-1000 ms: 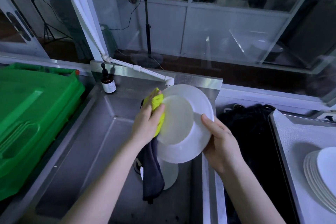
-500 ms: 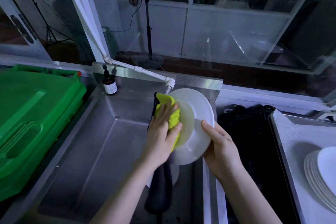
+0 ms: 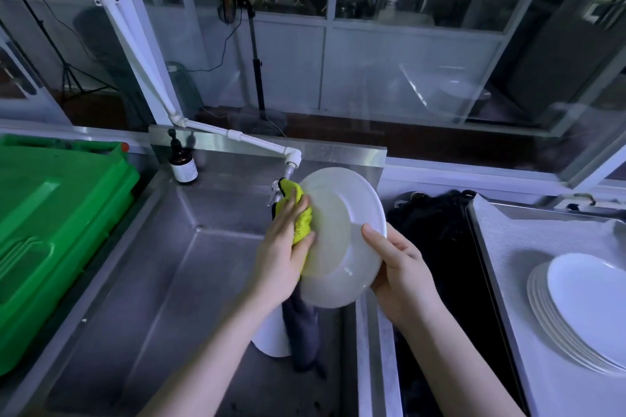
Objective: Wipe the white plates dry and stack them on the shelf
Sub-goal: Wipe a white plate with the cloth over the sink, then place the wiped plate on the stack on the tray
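A white plate (image 3: 349, 230) is held tilted on edge above the steel sink (image 3: 162, 281). My right hand (image 3: 399, 274) grips its right rim, thumb on the face. My left hand (image 3: 284, 247) presses a yellow-green cloth (image 3: 299, 213) against the plate's left side; the cloth's dark grey end (image 3: 301, 332) hangs down below. Part of another white plate (image 3: 271, 342) shows in the sink under the hands. A stack of white plates (image 3: 582, 311) rests on the steel surface (image 3: 508, 247) at the right.
A green plastic crate (image 3: 50, 230) stands left of the sink. A brown pump bottle (image 3: 183, 166) sits at the sink's back corner, next to the white pipe tap (image 3: 291, 159). A dark bin opening (image 3: 440, 247) lies between sink and right surface. Glass panels rise behind.
My left hand with the cloth slid from the plate's left rim toward its middle and back to the left side. The plate has turned more edge-on and shifted slightly right.
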